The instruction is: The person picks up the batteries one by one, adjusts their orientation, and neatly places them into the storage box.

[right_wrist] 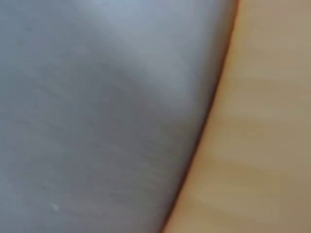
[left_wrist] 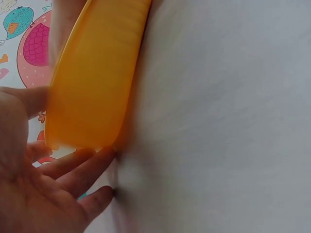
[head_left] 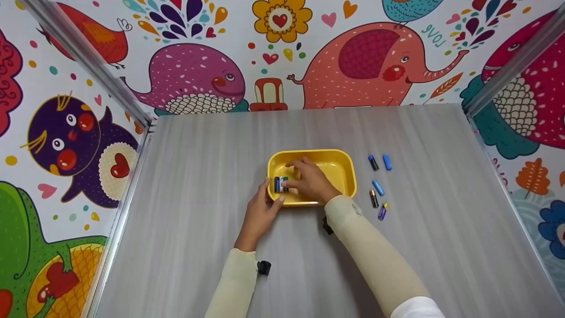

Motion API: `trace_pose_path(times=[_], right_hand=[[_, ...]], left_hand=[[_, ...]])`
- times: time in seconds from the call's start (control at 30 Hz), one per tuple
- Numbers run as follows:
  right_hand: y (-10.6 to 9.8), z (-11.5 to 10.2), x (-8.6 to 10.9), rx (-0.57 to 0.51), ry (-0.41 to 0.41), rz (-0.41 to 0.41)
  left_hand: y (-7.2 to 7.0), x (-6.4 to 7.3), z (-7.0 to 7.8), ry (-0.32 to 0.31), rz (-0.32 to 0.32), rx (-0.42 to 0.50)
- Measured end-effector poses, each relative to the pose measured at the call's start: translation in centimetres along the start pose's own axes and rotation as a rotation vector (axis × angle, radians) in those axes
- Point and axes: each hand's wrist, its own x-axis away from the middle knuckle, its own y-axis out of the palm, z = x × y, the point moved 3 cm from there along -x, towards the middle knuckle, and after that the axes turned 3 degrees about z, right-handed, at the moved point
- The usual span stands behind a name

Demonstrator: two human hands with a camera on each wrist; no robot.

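A yellow plastic tray (head_left: 337, 170) stands on the table, with several batteries (head_left: 277, 184) side by side at its left end. My left hand (head_left: 260, 212) rests against the tray's near left corner, thumb by the near wall and fingers along the left end. In the left wrist view its fairly straight fingers (left_wrist: 80, 170) touch the outer wall. Over the inside of the tray is my right hand (head_left: 311, 179), its thumb at the batteries and partly covering them. Its index finger stands apart from the thumb, with no battery visible between them. The right wrist view does not show that hand.
Right of the tray lie several loose batteries: a black one with a blue end (head_left: 373, 162), two blue ones (head_left: 387, 162), a black-and-copper one (head_left: 374, 198) and a purple one (head_left: 382, 212). Printed panels (head_left: 212, 79) border the grey table (head_left: 198, 176).
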Motion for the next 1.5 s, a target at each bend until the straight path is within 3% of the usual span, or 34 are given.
trace_pose_path(times=[0.43, 0.67, 0.93, 1.2, 1.5], right_hand=[[-4.9, -1.2, 2.1, 0.020, -0.039, 0.052], [-8.4, -1.6, 3.9, 0.094, -0.131, 0.135], [-13.2, -0.7, 6.5, 0.116, -0.150, 0.256], [-15.8, 2.4, 9.4, 0.181, -0.213, 0.395], [-15.1, 9.2, 12.7, 0.166, -0.151, 0.378]], left_hand=[[0.1, 0.1, -0.1, 0.012, 0.018, 0.004], [0.1, 0.2, -0.1, -0.004, 0.027, 0.009], [0.2, 0.2, 0.0, -0.022, 0.024, 0.027], [0.1, 0.1, -0.1, 0.015, 0.029, 0.025], [0.1, 0.2, 0.0, -0.017, 0.024, 0.034]])
